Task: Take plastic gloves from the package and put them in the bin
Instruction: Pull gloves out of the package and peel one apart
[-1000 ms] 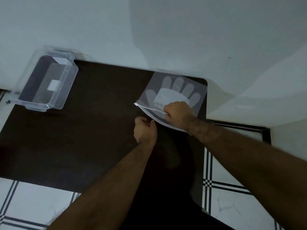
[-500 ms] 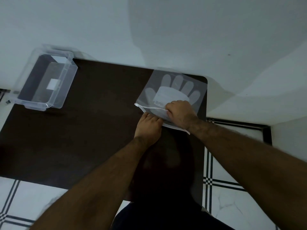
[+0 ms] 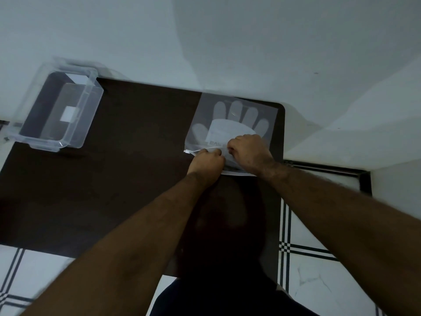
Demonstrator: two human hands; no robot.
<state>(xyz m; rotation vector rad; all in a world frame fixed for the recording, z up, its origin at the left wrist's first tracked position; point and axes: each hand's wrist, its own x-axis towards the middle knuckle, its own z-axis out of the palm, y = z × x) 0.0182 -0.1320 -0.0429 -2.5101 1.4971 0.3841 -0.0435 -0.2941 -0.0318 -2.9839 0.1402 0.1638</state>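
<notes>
**Opening the package — gloves not yet out**

The package [image 3: 232, 124] lies flat at the right of centre in the frame, on the far right corner of the dark table [image 3: 114, 179]. It is a translucent, frosted pouch; a pale hand-shaped stack of gloves [image 3: 237, 115] shows through it, fingers pointing to the top of the frame, with a white label across the palm. The label print is too small for me to read. The white zip strip [image 3: 193, 152] runs along the pouch's near edge, its end sticking out to the left of my hands.

Both my hands are at that near edge. My left hand [image 3: 206, 161] is curled, fingertips pinching at the strip. My right hand [image 3: 248, 153] is clenched on the pouch just beside it, knuckles up. Whether its fingers are inside the mouth or only gripping the film, I cannot tell.

Step in hand, as I judge it: parting the mouth of the pouch. No glove is free.

Next move calls for holding one lip down, spreading the other, then reaching in for the thin stack without dragging the whole pouch.

The bin [image 3: 57, 110], clear plastic and empty, sits at the upper left of the frame, well apart from the package, on the table's far left corner.
</notes>
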